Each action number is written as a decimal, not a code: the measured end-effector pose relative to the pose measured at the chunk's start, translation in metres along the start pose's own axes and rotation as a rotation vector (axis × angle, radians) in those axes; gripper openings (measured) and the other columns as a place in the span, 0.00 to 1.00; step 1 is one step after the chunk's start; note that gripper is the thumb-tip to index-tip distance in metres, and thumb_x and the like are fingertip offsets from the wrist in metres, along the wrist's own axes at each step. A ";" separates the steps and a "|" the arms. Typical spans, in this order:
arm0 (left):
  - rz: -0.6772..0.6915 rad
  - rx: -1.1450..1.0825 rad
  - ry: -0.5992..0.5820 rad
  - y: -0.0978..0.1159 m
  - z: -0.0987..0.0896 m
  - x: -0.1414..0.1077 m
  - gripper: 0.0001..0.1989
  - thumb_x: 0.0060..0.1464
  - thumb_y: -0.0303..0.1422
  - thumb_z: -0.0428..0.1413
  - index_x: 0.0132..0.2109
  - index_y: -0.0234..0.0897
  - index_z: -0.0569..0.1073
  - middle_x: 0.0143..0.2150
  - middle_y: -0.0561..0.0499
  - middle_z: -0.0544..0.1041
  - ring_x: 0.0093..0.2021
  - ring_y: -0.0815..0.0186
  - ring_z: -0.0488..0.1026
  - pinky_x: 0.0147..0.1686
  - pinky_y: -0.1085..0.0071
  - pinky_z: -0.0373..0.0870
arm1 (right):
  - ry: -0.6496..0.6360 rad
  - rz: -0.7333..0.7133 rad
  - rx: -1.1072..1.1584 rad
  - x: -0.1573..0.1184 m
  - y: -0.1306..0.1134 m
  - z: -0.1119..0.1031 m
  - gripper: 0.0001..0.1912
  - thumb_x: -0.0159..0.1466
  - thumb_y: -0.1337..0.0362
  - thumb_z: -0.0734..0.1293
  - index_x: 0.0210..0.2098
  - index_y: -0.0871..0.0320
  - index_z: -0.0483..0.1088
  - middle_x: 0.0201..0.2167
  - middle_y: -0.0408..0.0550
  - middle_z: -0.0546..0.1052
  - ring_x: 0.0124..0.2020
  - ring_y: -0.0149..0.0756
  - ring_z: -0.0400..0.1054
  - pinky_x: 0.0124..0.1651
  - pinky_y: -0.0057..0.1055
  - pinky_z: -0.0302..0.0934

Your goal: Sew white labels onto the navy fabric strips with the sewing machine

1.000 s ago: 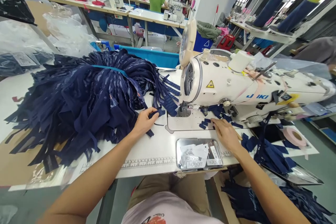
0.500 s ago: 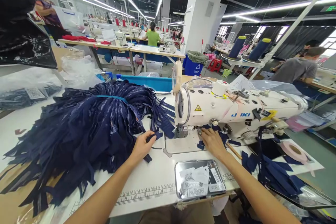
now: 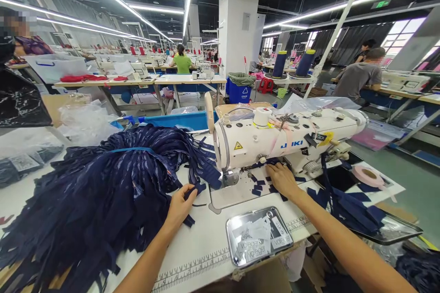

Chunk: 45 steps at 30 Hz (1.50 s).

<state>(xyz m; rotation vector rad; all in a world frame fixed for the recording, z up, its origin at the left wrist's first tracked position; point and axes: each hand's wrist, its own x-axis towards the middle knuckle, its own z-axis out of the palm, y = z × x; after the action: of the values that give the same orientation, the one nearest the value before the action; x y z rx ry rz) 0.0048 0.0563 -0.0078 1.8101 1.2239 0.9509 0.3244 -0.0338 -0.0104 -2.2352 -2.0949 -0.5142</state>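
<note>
My left hand (image 3: pixel 181 202) is closed on a navy fabric strip (image 3: pixel 197 188), beside a large bundle of navy strips (image 3: pixel 113 183) tied with a blue band (image 3: pixel 132 149). Under the arm of the white sewing machine (image 3: pixel 268 139), my right hand (image 3: pixel 281 178) lies palm down among small navy pieces (image 3: pixel 257 188). Its fingertips are hidden by the machine and fabric, so I cannot make out what it holds. The needle area (image 3: pixel 229 177) sits between my hands.
A metal tray (image 3: pixel 259 237) of labels lies at the table's front edge. To the right are a pink tape roll (image 3: pixel 369 176) and navy strips (image 3: pixel 357 208). Plastic bags (image 3: pixel 30 151) lie at the left. People sit at machines farther off.
The view has shifted and turned right. My right hand has moved slightly right, deeper beside the machine, and more small navy pieces show on the plate. My left hand keeps its strip.
</note>
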 end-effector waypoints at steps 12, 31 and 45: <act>0.028 0.026 0.006 0.000 0.000 0.001 0.13 0.42 0.42 0.50 0.26 0.36 0.70 0.23 0.54 0.70 0.26 0.65 0.66 0.28 0.71 0.63 | -0.112 -0.006 -0.002 0.010 -0.011 -0.011 0.22 0.59 0.77 0.53 0.46 0.57 0.69 0.43 0.55 0.71 0.41 0.42 0.62 0.39 0.34 0.53; -0.049 -0.010 -0.010 0.005 -0.001 -0.002 0.18 0.40 0.48 0.53 0.28 0.35 0.70 0.20 0.55 0.65 0.19 0.70 0.61 0.16 0.76 0.56 | -0.170 0.113 0.132 0.046 -0.012 -0.013 0.18 0.61 0.73 0.54 0.44 0.55 0.70 0.42 0.55 0.71 0.43 0.40 0.65 0.40 0.32 0.55; 0.007 0.034 0.038 0.014 0.001 0.000 0.20 0.38 0.50 0.54 0.27 0.36 0.70 0.23 0.54 0.69 0.24 0.66 0.66 0.25 0.72 0.65 | -0.042 0.104 0.201 -0.028 -0.019 -0.023 0.14 0.60 0.73 0.56 0.38 0.55 0.70 0.39 0.49 0.71 0.40 0.36 0.62 0.40 0.30 0.52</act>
<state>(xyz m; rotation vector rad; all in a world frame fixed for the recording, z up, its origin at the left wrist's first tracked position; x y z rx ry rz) 0.0108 0.0530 0.0038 1.8314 1.2656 0.9775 0.2998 -0.0651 -0.0002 -2.2422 -1.9372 -0.2413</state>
